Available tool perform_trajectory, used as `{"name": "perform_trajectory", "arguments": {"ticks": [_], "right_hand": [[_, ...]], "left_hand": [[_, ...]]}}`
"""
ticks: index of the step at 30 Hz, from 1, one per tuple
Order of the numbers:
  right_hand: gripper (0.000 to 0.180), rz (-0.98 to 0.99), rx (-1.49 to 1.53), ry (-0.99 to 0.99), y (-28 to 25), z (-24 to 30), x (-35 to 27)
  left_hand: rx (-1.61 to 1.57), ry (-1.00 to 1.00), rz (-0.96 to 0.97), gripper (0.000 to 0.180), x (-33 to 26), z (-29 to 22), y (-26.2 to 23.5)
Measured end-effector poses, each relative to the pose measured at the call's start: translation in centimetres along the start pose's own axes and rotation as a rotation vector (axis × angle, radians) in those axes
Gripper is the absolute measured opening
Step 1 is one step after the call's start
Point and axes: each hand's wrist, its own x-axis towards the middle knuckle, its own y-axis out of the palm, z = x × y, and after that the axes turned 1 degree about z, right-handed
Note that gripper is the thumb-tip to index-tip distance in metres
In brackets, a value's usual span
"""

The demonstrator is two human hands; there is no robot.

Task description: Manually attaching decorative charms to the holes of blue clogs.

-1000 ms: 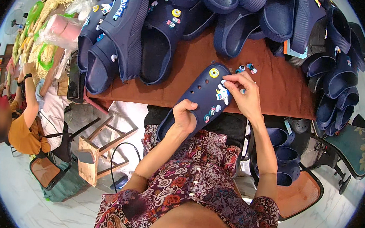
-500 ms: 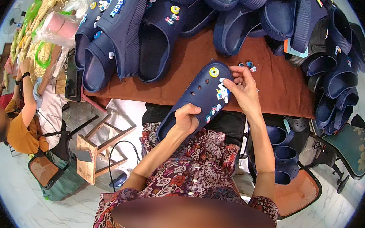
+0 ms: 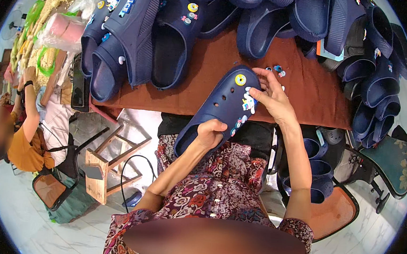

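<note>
A navy foam clog point(image 3: 219, 96) is held tilted in front of me at the table's near edge, its toe pointing away. My left hand point(image 3: 211, 134) grips it at the opening, thumb on top and the other fingers hidden beneath. My right hand point(image 3: 274, 98) is at the right side of the toe, its thumb against a white character charm point(image 3: 248, 102) and its fingers curled at the clog's edge. A yellow ring-shaped charm point(image 3: 240, 79) sits near the toe. Several small charms point(image 3: 238, 124) run down the right side. Open holes show on the left.
Navy clogs point(image 3: 176, 45) crowd the back of the brown-covered table point(image 3: 304, 101), with more piled at the right. Loose charms point(image 3: 278, 70) lie beyond my right hand. A wooden stool point(image 3: 97, 178) and an orange-seated chair point(image 3: 334, 216) stand below. Another person point(image 3: 25, 138) works at the left.
My right hand has shifted slightly, its fingers still at the toe edge. The clog stays in nearly the same place in my left hand.
</note>
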Motion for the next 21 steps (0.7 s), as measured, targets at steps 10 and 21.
{"name": "perform_trajectory", "arguments": {"ticks": [10,21], "right_hand": [[0.053,-0.020,-0.087,-0.083,0.3,-1.5,0.4],[0.050,-0.144,-0.265,-0.098,-0.1,-3.3,0.4]], "left_hand": [[0.030,0.000,0.042,0.073,0.3,-0.6,0.2],[-0.041,-0.038,-0.233,0.055,0.1,-1.9,1.7]]}}
